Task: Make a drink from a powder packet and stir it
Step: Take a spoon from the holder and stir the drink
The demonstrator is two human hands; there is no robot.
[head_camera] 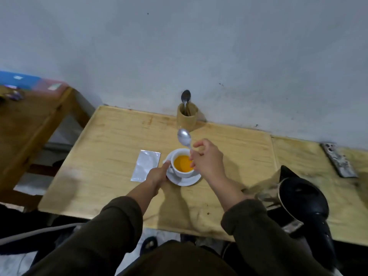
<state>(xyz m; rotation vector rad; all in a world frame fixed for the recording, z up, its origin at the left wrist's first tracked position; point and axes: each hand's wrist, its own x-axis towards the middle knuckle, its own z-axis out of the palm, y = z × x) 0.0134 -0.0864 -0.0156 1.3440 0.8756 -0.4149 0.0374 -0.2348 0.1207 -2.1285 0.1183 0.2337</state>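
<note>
A white cup [182, 172] full of orange drink stands on a white saucer [185, 181] in the middle of the wooden table [111, 152]. My right hand [207, 158] holds a metal spoon [184, 137] by its handle, bowl end raised above the cup's far rim and pointing toward the wall. My left hand [158, 174] rests against the saucer's left edge and the cup's handle side. A silver powder packet [146, 165] lies flat just left of the saucer.
A wooden holder [187, 117] with another spoon [185, 96] stands at the wall behind the cup. A black electric kettle [296, 198] sits at the right near the table's front. A phone [338, 159] lies far right. Another table [29, 124] stands to the left.
</note>
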